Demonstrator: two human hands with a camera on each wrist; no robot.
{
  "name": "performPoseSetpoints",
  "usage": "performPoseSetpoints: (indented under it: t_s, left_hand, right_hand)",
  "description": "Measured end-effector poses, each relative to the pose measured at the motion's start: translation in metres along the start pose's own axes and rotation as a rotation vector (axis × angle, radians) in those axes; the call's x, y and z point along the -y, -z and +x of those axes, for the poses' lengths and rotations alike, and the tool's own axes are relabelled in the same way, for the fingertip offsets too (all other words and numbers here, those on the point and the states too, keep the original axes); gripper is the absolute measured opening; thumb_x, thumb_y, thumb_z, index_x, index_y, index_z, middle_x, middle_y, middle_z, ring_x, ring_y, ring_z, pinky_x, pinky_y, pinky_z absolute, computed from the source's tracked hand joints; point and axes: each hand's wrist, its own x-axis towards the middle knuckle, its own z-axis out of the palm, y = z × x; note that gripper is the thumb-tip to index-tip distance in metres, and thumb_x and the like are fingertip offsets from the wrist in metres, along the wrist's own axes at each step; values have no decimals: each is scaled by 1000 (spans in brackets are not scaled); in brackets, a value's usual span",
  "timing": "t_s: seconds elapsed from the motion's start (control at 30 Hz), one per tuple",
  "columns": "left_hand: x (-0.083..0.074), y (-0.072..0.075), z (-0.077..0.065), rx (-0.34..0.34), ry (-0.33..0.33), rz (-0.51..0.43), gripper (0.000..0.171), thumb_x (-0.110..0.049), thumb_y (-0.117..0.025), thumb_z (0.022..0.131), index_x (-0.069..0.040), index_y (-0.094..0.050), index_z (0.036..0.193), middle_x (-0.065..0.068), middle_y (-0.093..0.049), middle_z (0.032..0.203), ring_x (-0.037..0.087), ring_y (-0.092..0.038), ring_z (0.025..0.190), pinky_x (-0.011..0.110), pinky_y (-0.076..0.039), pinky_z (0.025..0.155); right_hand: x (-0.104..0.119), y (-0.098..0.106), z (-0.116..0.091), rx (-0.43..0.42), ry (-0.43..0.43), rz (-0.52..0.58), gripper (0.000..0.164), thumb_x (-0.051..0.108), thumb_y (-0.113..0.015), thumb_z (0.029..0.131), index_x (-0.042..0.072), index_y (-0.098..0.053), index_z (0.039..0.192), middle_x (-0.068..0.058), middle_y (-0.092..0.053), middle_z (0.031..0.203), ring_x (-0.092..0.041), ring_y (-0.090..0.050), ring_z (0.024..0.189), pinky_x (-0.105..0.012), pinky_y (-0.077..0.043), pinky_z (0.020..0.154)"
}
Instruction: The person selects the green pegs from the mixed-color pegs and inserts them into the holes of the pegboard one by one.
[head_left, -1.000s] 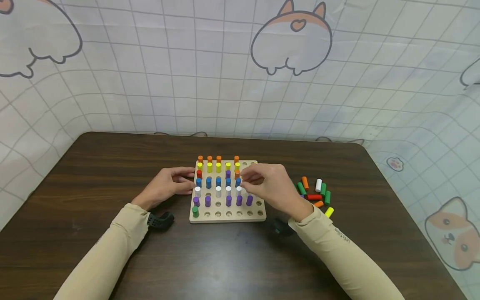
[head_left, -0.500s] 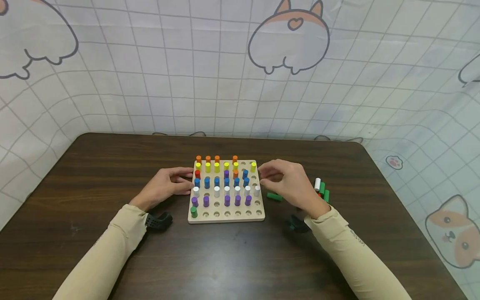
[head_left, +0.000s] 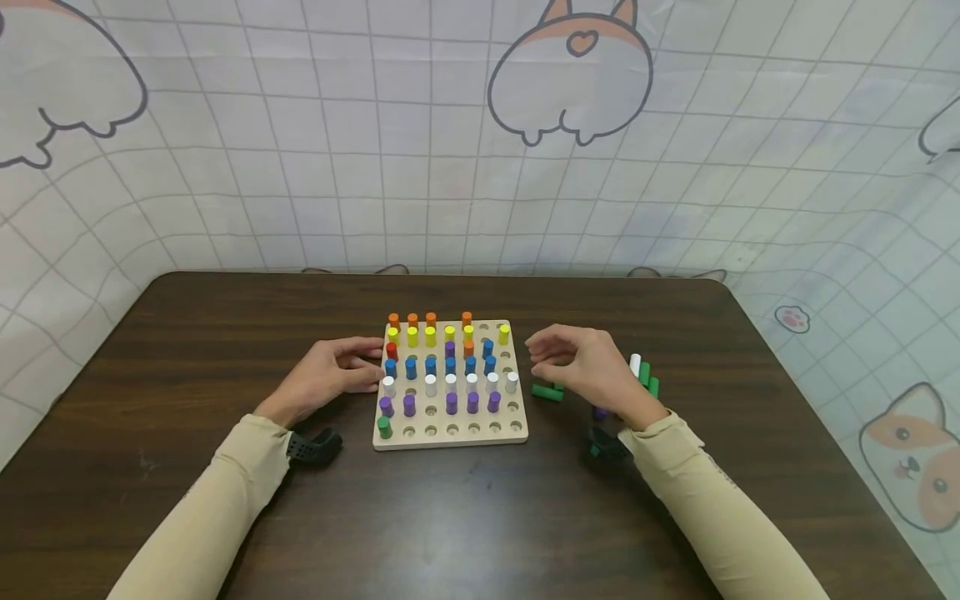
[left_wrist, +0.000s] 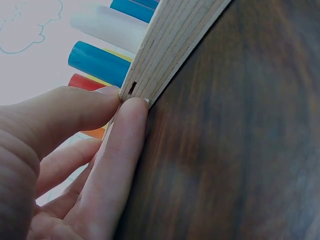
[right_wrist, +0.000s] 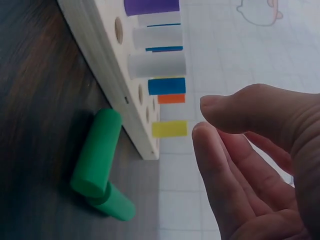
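A light wooden pegboard [head_left: 420, 419] lies mid-table, with coloured pegs standing in rows and some bare holes. My left hand [head_left: 322, 375] touches its left side; in the left wrist view the thumb and a finger [left_wrist: 125, 130] press against the edge, next to a blue peg [left_wrist: 100, 63]. To the right of the board hovers my right hand [head_left: 581, 362], thumb and fingertips close together with a gap and nothing between them. The nearest standing peg is a yellow peg [right_wrist: 170, 129], apart from the fingertips. Below that hand lies a loose green peg [head_left: 547, 392].
More loose pegs, among them a white peg [head_left: 635, 365] and a green peg [head_left: 644, 374], lie right of the right hand, partly hidden by it. Behind the dark wooden table [head_left: 225, 333] hangs a patterned sheet [head_left: 420, 167].
My right hand has left the board's right half and moved right, uncovering blue, white and yellow pegs and a loose green peg. The left hand stays at the board's left edge.
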Motion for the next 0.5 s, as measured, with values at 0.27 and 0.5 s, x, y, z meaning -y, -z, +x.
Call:
performPoseSetpoints:
  t_s: [0.27, 0.5]
  left_hand:
    - [2, 0, 0, -2, 7, -10, 67, -21, -76, 95, -8, -47, 154, 21, -56, 151, 16, -70, 110, 29, -65, 89]
    - [2, 0, 2, -3, 4, -11, 66, -20, -76, 95, -8, -48, 154, 21, -57, 150, 14, -70, 108, 29, -65, 89]
  right_hand:
    - [-11, -2, 2, 67, -21, -8, 31, 8, -77, 92, 8, -72, 122, -7, -76, 110, -18, -74, 98, -36, -64, 90]
    - [-17, -5, 4, 112, -29, -45, 23, 9, -77, 91, 11, -74, 115, -5, -77, 107, -16, -75, 96, -37, -65, 88]
